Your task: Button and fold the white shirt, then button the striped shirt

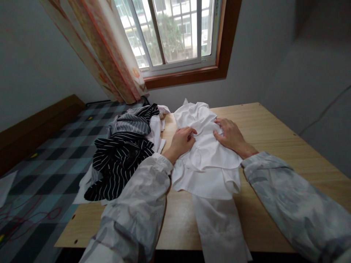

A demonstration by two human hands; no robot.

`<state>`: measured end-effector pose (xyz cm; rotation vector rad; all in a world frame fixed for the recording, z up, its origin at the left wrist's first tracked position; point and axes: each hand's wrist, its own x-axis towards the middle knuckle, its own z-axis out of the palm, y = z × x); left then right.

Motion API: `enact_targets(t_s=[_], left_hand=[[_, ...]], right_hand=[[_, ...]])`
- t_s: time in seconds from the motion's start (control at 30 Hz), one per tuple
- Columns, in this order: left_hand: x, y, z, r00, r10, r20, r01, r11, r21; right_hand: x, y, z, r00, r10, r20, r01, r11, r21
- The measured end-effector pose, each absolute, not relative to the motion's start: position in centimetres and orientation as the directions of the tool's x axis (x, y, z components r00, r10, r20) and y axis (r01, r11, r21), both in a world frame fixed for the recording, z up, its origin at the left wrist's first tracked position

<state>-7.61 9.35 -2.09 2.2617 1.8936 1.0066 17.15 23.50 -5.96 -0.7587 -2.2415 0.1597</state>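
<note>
Cloth lies under both palms: my left grip (182,140) pinches a fold of the white shirt (205,162) spread mid-counter (276,126), my right grip (230,136) rests flat and open on it, striped clothes (123,155) heaped just left.

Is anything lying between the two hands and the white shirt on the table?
Nothing visible. The left hand and the right hand lie directly on the white shirt; the striped clothes are off to the left.

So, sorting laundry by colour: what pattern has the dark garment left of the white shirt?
The dark garment is black with thin white stripes; head view.
</note>
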Motion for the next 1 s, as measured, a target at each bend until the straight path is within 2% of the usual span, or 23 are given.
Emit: enact_targets(t_s=[1.0], left_hand=[[-7.81, 9.48, -2.31, 0.065, 0.875, 0.479, 0.877, -0.279, 0.391]], right_hand=[[17.06, 23.42, -5.82, -0.533, 0.57, 0.626, 0.48, 0.812, -0.33]])
